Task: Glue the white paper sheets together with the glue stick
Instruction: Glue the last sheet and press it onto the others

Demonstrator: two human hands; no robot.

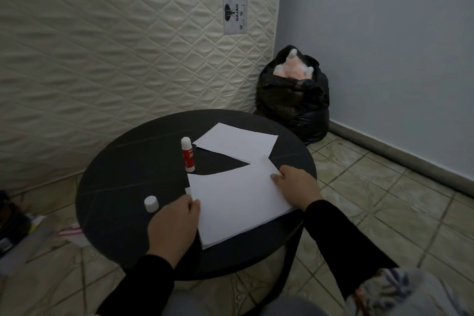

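The near sheets (pixel 238 200) lie stacked in front of me on the round black table (pixel 123 187), their edges almost flush, with a sliver of a lower sheet showing at the left edge. My left hand (pixel 174 226) pinches that left edge, thumb on top and fingers curled under as far as I can tell; my right hand (pixel 295 182) rests on the right edge with the fingers bent down onto the paper, pressing more than gripping. I judge I am squaring one sheet on another, so the joining step is in hand, though I cannot see any glue on the paper. More sheets (pixel 236 142) lie farther back, one corner touching my stack. The glue stick (pixel 188 154) stands upright and uncapped just left of them, its cap (pixel 151 203) apart, near my left hand. Next, I think, I need to press the stack flat from the middle outward, holding the edges aligned, then reach for the stick.
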